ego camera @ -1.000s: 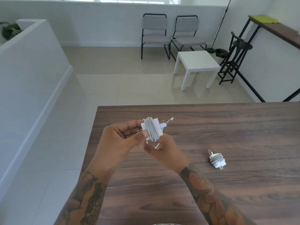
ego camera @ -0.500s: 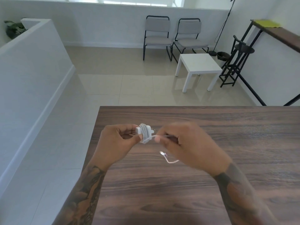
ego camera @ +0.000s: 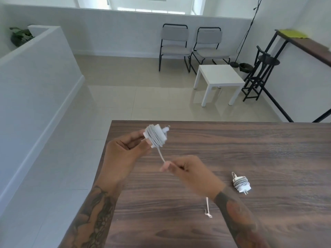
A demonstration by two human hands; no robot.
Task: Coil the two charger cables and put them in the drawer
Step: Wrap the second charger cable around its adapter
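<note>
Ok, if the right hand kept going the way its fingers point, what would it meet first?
Probably the left hand. The right hand pinches the loose cable with its fingers aimed left and slightly up, toward that wrist. Depth is unclear.

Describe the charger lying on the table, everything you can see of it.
The charger is a small white plug block, plastic by its look, with its white cable wound in tight turns round the body. Two metal prongs stick out at its near end, and a short loop of cable shows at its far end. It lies on its side on the dark wood table, to the right of the right hand. Nothing but the table touches it.
</note>
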